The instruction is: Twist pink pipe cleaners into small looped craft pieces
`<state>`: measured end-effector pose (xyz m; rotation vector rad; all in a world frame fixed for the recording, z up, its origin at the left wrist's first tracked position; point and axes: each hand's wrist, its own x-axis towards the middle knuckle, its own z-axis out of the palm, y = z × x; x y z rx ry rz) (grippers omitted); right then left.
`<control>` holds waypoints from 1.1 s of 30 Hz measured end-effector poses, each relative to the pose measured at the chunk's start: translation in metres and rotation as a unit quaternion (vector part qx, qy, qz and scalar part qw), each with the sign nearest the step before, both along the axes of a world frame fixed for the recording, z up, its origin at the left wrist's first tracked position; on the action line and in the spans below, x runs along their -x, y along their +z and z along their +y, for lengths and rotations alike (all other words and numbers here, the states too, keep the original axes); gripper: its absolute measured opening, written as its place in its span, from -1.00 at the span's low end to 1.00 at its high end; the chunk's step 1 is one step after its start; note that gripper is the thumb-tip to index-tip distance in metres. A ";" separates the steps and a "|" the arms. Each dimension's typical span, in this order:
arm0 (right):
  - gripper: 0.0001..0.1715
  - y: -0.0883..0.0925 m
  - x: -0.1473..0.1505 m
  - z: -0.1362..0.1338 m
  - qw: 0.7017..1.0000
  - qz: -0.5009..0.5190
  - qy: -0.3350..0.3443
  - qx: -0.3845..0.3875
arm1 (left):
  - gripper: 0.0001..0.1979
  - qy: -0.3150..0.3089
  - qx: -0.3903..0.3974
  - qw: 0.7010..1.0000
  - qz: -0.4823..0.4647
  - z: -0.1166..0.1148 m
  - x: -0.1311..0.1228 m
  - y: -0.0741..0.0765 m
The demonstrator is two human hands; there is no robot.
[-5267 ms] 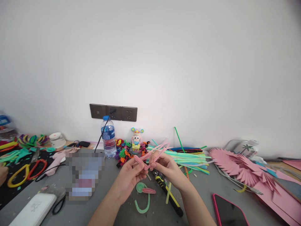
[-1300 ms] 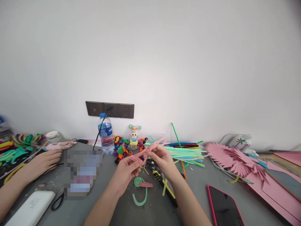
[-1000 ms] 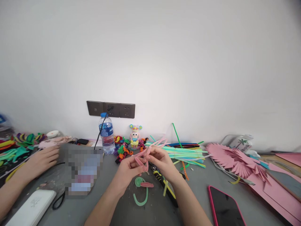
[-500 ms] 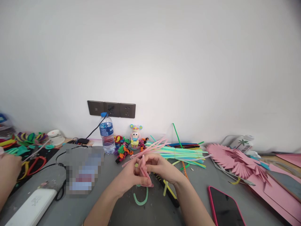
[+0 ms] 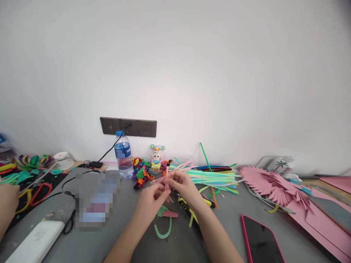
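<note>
Between my fingertips is a pink pipe cleaner, standing roughly upright above the table. My left hand pinches its lower part between thumb and fingers. My right hand grips it a little higher, from the right side. Just below my hands lies a green pipe cleaner bent into a hook with a coiled top. A short pink pipe-cleaner piece rests beside that coil. Under my right wrist are black-and-yellow pliers, partly hidden by my forearm.
Behind my hands lie a bundle of pastel pipe cleaners, a small figurine and a water bottle. To the right are a phone and folded pink paper. Another person's hand is at far left, near scissors.
Both hands have moved slightly up and away from the green hook. The pink pipe cleaner, folded before, now stands straighter. The short pink piece and more of the pliers have come into sight.
</note>
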<state>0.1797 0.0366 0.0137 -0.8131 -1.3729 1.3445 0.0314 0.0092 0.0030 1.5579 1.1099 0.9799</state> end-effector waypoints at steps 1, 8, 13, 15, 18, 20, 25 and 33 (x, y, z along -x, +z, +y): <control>-0.70 -0.001 0.001 0.002 1.000 -0.005 -0.026 -0.008 | -0.79 0.009 -0.043 0.998 0.050 -0.001 0.000 0.000; -0.68 -0.004 0.008 0.002 0.996 -0.011 -0.080 -0.026 | -0.64 0.022 -0.170 0.963 0.208 -0.004 0.001 0.000; -0.64 -0.002 0.013 0.000 0.995 0.037 -0.095 -0.010 | -0.67 0.064 -0.186 0.968 0.155 -0.002 0.001 -0.004; -0.64 -0.002 0.014 0.000 0.995 0.048 -0.092 -0.011 | -0.70 0.084 -0.181 0.971 0.132 -0.001 0.001 -0.005; -0.63 -0.001 0.012 0.000 0.996 0.054 -0.068 0.000 | -0.77 0.094 -0.148 0.982 0.067 -0.001 0.001 -0.007; -0.63 0.001 0.008 0.000 0.997 0.046 -0.057 0.008 | -0.80 0.087 -0.104 0.991 0.000 0.000 0.000 -0.007; -0.65 0.005 0.003 -0.003 0.999 0.027 -0.041 0.010 | -0.78 0.070 -0.068 0.995 -0.027 -0.001 0.002 -0.002; -0.62 0.005 -0.004 -0.002 0.996 0.034 -0.052 0.059 | -0.76 0.093 -0.120 0.988 0.010 0.000 0.000 0.000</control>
